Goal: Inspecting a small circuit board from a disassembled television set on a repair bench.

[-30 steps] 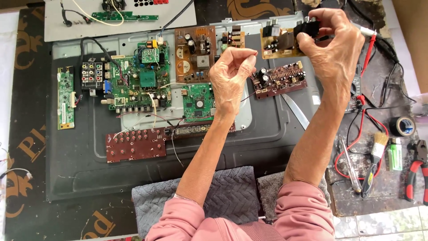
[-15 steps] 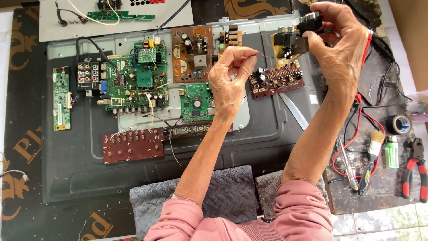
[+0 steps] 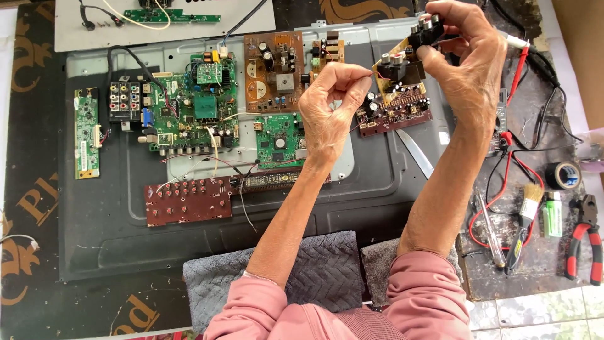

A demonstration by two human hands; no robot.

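Note:
My right hand (image 3: pixel 467 60) is raised over the open back of a flat screen and grips a small tan circuit board with black jack sockets (image 3: pixel 402 66). My left hand (image 3: pixel 331 107) hovers just left of it, thumb and fingers pinched on a thin wire (image 3: pixel 365 74) that runs to that board. Below them lies a dark red circuit board (image 3: pixel 396 116) on the grey metal chassis (image 3: pixel 107 226). A green main board (image 3: pixel 192 107) and a brown power board (image 3: pixel 272 72) sit further left.
A red button board (image 3: pixel 187 201) lies low on the chassis, a narrow green board (image 3: pixel 86 132) at the far left. To the right are red and black probe leads (image 3: pixel 509 164), a brush (image 3: pixel 527 214), tape roll (image 3: pixel 564 175), green lighter (image 3: pixel 552 214) and red pliers (image 3: pixel 584 242). A grey towel (image 3: pixel 314 277) covers my lap.
Both hands have shifted slightly left and the view has tilted. The right hand has turned the small tan board so its jack sockets show more.

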